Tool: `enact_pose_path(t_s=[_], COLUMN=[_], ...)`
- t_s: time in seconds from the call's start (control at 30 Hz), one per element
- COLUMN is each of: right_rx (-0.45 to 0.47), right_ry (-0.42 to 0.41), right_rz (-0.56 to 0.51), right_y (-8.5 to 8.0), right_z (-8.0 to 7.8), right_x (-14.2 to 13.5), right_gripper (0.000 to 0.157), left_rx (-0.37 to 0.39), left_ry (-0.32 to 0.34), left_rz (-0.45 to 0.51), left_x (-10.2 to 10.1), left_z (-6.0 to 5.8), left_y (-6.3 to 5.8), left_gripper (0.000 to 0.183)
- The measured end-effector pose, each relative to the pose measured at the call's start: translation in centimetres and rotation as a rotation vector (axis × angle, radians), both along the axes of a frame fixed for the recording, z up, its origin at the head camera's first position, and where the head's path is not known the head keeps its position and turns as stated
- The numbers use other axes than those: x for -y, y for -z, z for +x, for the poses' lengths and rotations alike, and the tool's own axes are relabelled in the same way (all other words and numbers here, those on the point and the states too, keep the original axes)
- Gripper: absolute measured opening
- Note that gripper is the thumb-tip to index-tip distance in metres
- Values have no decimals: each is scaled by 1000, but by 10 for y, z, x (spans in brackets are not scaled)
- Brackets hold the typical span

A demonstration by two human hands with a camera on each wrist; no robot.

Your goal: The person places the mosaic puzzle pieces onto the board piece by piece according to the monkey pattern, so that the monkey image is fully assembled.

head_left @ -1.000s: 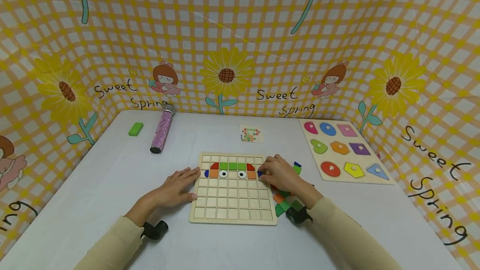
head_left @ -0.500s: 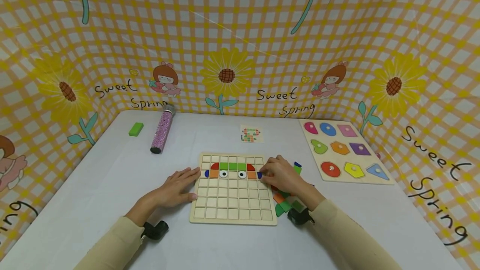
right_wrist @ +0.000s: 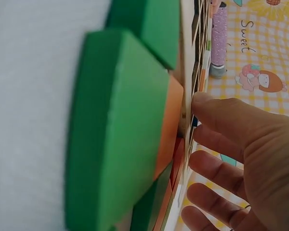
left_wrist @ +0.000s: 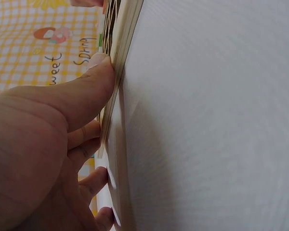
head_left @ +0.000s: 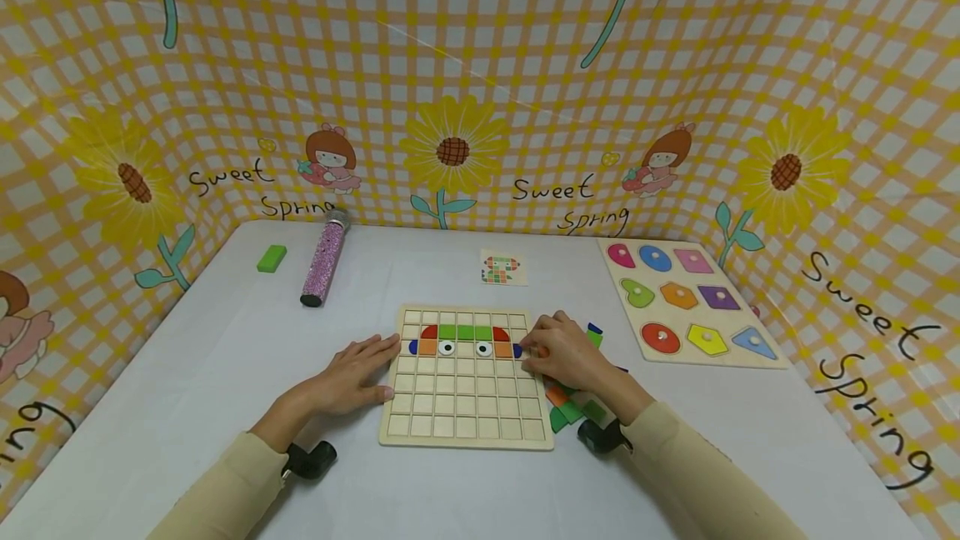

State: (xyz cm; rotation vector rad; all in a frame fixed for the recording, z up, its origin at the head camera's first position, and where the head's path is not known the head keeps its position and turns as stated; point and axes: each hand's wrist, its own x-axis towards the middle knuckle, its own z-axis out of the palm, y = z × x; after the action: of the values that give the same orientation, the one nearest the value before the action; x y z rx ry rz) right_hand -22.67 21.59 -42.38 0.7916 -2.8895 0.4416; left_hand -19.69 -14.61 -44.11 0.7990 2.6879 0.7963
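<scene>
A wooden grid board (head_left: 465, 422) lies on the table with colored pieces in its upper rows: red corners, green squares, orange squares and two eye pieces. My left hand (head_left: 351, 377) rests along the board's left edge, fingers extended; in the left wrist view its thumb (left_wrist: 94, 84) lies against the rim. At the right end of the second row, my right hand (head_left: 566, 351) has thumb and index fingertips at a blue rounded piece (head_left: 517, 351), pinching it beside an orange square (head_left: 503, 350). A matching blue piece (head_left: 413, 347) sits at the row's left end.
Loose pieces, among them a green one (right_wrist: 135, 120), lie beside the board's right edge, partly under my right arm. Behind the board is a small pattern card (head_left: 503, 267). A shape puzzle (head_left: 651, 319) stands right; a glittery microphone (head_left: 323, 265) and green block (head_left: 272, 258) lie left.
My right hand has shifted slightly right, and the blue piece now shows more fully, against the orange square. The left hand stays where it was.
</scene>
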Motion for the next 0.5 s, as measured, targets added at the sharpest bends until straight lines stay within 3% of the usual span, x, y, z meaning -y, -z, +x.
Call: enact_pose_path(t_s=[0.5], right_rx=[3], right_ry=[71], right_rz=[-1], right_y=[-8], right_z=[4], right_x=[-10], right_gripper=[31], left_rx=[10], left_ry=[-8], left_rz=[-2], left_x=[0], left_z=[0], left_y=[0], left_gripper=[70])
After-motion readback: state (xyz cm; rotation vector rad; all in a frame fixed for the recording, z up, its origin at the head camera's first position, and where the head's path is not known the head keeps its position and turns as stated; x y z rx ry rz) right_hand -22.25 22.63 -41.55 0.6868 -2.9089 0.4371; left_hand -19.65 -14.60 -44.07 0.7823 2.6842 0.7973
